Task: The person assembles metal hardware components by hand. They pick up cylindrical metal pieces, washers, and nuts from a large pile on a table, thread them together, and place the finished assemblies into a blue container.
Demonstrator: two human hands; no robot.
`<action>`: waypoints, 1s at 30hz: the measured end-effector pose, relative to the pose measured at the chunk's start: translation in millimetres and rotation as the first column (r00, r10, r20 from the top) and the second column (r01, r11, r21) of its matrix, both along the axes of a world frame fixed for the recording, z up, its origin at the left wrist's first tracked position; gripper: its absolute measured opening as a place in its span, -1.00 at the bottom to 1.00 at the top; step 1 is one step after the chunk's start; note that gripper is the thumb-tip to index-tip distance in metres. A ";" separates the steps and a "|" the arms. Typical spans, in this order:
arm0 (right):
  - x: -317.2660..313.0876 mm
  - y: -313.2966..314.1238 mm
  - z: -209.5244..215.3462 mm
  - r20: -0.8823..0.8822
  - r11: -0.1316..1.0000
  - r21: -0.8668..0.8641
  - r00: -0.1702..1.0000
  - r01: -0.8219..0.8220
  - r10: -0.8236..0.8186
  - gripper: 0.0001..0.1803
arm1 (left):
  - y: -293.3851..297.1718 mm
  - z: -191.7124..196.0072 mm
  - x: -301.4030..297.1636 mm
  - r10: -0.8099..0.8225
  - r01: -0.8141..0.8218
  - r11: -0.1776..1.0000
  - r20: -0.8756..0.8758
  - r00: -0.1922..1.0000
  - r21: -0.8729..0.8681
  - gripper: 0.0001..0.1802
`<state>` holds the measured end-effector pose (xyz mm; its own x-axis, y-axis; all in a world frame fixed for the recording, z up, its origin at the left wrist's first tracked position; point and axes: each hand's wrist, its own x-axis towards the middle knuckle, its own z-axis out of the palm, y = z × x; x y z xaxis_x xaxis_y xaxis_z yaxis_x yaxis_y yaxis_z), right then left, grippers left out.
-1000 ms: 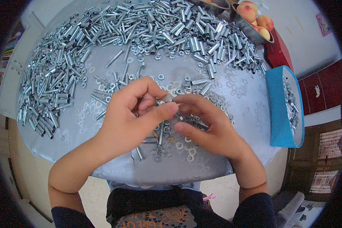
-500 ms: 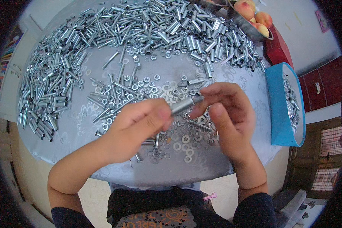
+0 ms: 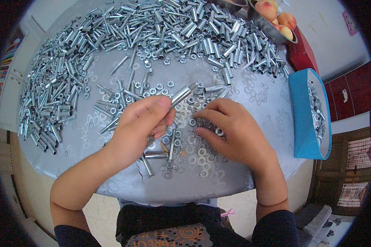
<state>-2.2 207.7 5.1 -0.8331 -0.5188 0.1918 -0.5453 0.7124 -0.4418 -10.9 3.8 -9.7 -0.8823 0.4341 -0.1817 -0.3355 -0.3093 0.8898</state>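
Observation:
My left hand (image 3: 142, 119) is closed around a shiny metal expansion bolt (image 3: 181, 96), a tube sleeve with a rod tip poking from its upper end. It is tilted up to the right above the table. My right hand (image 3: 231, 127) hovers low over the small loose parts, thumb and fingers apart, next to a hex nut (image 3: 192, 122). Flat washers (image 3: 202, 152) and spring rings lie below its fingertips. What is under its palm is hidden. Near my left hand, a long bolt (image 3: 171, 144) and a sleeve (image 3: 156, 155) lie on the cloth.
A large heap of metal sleeves and bolts (image 3: 152, 31) curves along the far and left sides of the table (image 3: 132, 183). To the right stands a blue box (image 3: 301, 115) holding metal parts. Metal bowls with peaches (image 3: 285, 20) sit at the far right.
My right hand has moved away from the sleeve and down to the loose washers and nuts. My left hand has kept the expansion bolt, now tipped more upright.

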 end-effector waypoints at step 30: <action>-4.0 -10.5 -14.4 -0.151 0.994 -0.029 0.983 0.105 -0.108 -0.76 | -2.2 -3.8 -0.9 -0.048 0.041 0.994 -0.069 0.996 -0.097 -0.70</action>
